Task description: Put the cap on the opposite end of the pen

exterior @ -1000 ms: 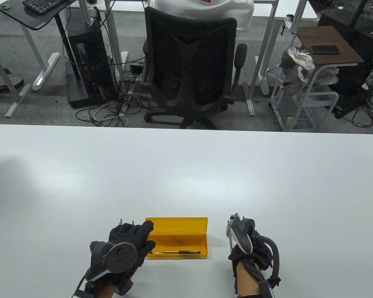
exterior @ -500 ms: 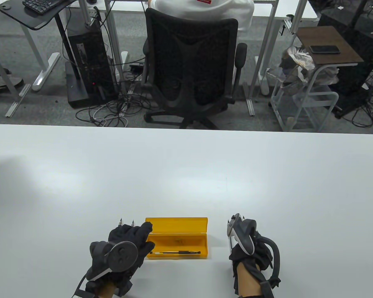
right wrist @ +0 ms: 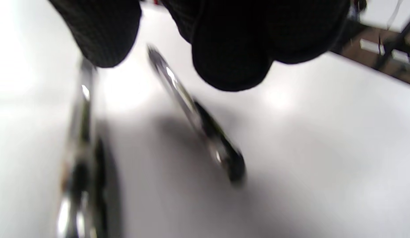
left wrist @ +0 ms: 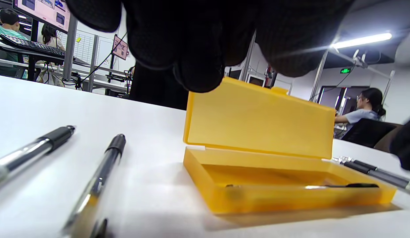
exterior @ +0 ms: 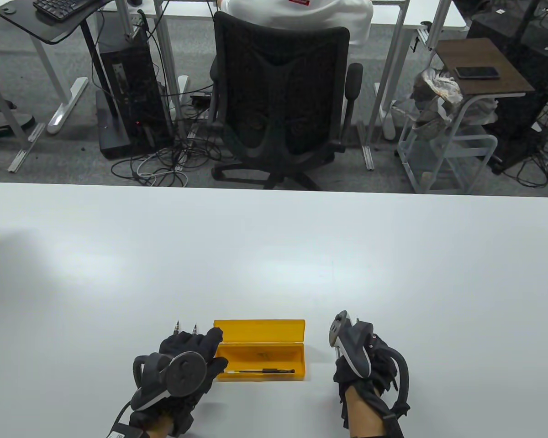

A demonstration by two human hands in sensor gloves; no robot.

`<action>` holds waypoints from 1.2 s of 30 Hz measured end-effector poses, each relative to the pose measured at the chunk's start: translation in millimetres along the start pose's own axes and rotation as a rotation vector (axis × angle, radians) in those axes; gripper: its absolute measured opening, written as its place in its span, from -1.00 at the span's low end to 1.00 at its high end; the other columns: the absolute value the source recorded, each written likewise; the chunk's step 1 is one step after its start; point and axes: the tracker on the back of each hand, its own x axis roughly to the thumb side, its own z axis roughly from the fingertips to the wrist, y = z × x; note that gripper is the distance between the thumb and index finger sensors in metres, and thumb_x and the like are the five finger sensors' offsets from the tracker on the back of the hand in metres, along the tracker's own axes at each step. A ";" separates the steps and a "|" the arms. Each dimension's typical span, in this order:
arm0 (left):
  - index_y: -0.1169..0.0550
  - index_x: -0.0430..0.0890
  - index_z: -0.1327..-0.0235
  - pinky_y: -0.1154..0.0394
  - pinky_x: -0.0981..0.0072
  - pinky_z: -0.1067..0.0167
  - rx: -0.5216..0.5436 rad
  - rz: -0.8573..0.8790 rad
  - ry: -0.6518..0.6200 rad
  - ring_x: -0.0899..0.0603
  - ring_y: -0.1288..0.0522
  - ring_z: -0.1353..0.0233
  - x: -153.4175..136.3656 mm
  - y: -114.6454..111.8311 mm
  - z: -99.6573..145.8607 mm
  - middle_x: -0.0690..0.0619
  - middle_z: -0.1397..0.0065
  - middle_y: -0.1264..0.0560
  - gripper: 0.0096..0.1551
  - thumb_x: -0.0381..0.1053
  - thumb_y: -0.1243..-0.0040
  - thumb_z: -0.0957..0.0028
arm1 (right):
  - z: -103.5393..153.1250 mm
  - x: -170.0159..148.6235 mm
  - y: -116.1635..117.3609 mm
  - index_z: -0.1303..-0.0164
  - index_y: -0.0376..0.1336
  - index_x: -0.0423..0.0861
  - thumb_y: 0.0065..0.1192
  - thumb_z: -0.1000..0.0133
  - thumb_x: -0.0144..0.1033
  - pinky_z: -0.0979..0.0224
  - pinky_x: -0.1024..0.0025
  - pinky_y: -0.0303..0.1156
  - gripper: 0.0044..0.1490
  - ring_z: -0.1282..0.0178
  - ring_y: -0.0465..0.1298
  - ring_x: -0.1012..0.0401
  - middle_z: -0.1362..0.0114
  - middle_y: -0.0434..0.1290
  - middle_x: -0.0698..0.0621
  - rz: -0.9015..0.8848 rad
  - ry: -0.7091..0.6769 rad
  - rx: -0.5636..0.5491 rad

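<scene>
- Table (exterior: 274, 255), white, fills the lower half of the table view; both hands come in from its bottom edge.
- Case (exterior: 261, 349), yellow with its lid open, sits low in the centre of that view between the two hands, its long side going left to right.
- Left hand (exterior: 182, 365) lies at the left end of the case with the fingers spread flat and holding nothing; one fingertip (exterior: 217, 335) reaches the upper left corner of the case, but whether it touches there I cannot tell.
- Right hand (exterior: 363, 365) is beside the right end of the case with a gap between them; its fingers are under the tracker, so I cannot tell whether they are open or gripping.
- Pen (exterior: 260, 371) lies inside the case along the front wall, its long axis left to right, its pale end toward the left hand and its dark end toward the right.
- In my judgement the left hand is nearer, so the pen's pale end is the easier one to take.
- Loose pens (left wrist: 99, 180) lie on the table left of the case in the left wrist view, and two blurred pens (right wrist: 195, 114) lie under the right hand.
</scene>
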 end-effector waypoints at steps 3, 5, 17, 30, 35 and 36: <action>-0.39 -0.16 -0.54 -0.18 -0.39 -0.37 -0.027 -0.052 -0.004 -0.32 -0.42 -0.31 5.6 -7.2 -4.7 -0.19 -0.34 -0.57 -0.18 0.17 -0.33 -0.07 | 13.3 14.4 -15.1 -0.45 0.29 -0.21 0.37 0.03 0.02 0.06 0.14 0.58 -0.10 0.17 0.65 0.13 -0.35 0.52 -0.23 -0.108 -0.096 -0.134; -0.38 -0.15 -0.55 -0.18 -0.39 -0.37 -0.049 -0.101 -0.015 -0.32 -0.42 -0.31 8.8 -13.0 -7.1 -0.19 -0.33 -0.57 -0.17 0.18 -0.33 -0.06 | 22.6 23.7 -19.9 -0.37 0.35 -0.17 0.37 0.04 0.01 0.08 0.17 0.58 -0.18 0.21 0.66 0.16 -0.27 0.57 -0.18 -0.187 -0.166 -0.159; -0.39 -0.13 -0.55 -0.19 -0.37 -0.39 -0.188 -0.258 0.011 -0.30 -0.44 -0.28 12.2 -36.7 -15.1 -0.16 -0.27 -0.59 -0.15 0.21 -0.32 -0.04 | 56.7 63.4 -22.9 -0.14 0.48 0.01 0.41 0.09 -0.05 0.05 0.20 0.59 -0.41 0.22 0.67 0.20 -0.13 0.66 -0.02 -0.256 -0.656 -0.231; -0.40 -0.15 -0.52 -0.18 -0.40 -0.39 -0.222 -0.157 0.073 -0.28 -0.46 -0.26 4.4 -41.4 -21.5 -0.14 -0.23 -0.62 -0.18 0.15 -0.34 -0.03 | 51.7 100.3 5.0 -0.10 0.50 0.10 0.37 0.08 -0.14 -0.02 0.16 0.58 -0.49 0.15 0.66 0.17 -0.21 0.64 0.02 -0.068 -0.721 -0.089; -0.41 -0.16 -0.52 -0.18 -0.40 -0.39 -0.221 -0.157 0.075 -0.28 -0.47 -0.26 4.2 -42.6 -21.8 -0.15 -0.23 -0.62 -0.18 0.14 -0.36 -0.02 | 54.2 111.3 15.6 -0.04 0.52 0.11 0.38 0.10 -0.14 0.01 0.19 0.59 -0.51 0.19 0.67 0.19 -0.16 0.66 0.06 0.037 -0.742 -0.070; -0.41 -0.16 -0.52 -0.18 -0.40 -0.39 -0.220 -0.156 0.076 -0.28 -0.47 -0.26 4.1 -42.7 -21.7 -0.15 -0.23 -0.62 -0.18 0.14 -0.36 -0.02 | 54.5 112.0 15.1 -0.04 0.53 0.11 0.38 0.10 -0.14 0.01 0.20 0.59 -0.51 0.19 0.67 0.20 -0.15 0.67 0.06 0.038 -0.742 -0.094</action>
